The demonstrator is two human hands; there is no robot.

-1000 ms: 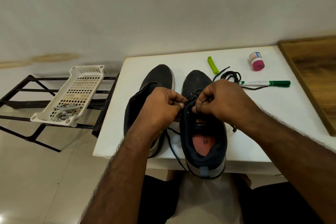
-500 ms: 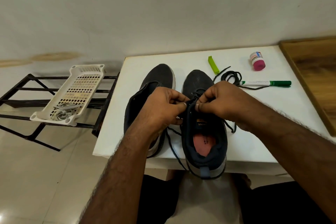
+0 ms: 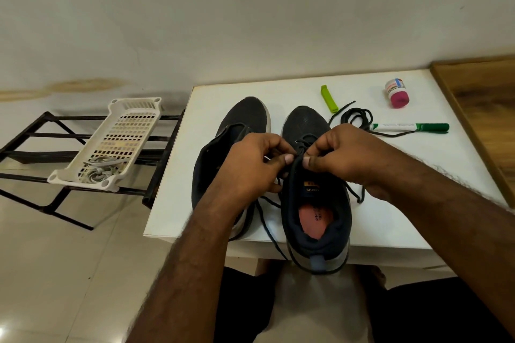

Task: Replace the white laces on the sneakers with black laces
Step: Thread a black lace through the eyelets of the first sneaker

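Two dark sneakers stand side by side on the white table (image 3: 418, 175), toes pointing away. The right sneaker (image 3: 315, 220) carries a black lace (image 3: 302, 139) through its eyelets, and loose lace ends trail off both sides. Over its tongue, my left hand (image 3: 250, 167) and my right hand (image 3: 348, 156) each pinch that lace, thumbs nearly touching. The left sneaker (image 3: 245, 117) is partly hidden behind my left hand. A second black lace (image 3: 359, 115) lies coiled on the table beyond my right hand. Greyish-white laces (image 3: 100, 171) lie in a white basket (image 3: 131, 133) at the left.
The basket rests on a black metal rack (image 3: 41, 147) left of the table. On the table's far side lie a lime-green clip (image 3: 328, 99), a green-capped marker (image 3: 412, 127) and a small pink-capped bottle (image 3: 397, 93). A wooden surface (image 3: 485, 108) adjoins the table's right edge.
Both hands have shifted slightly on the right sneaker's lace; the thumbs have come closer together over the tongue. The sneakers and other objects stay put.
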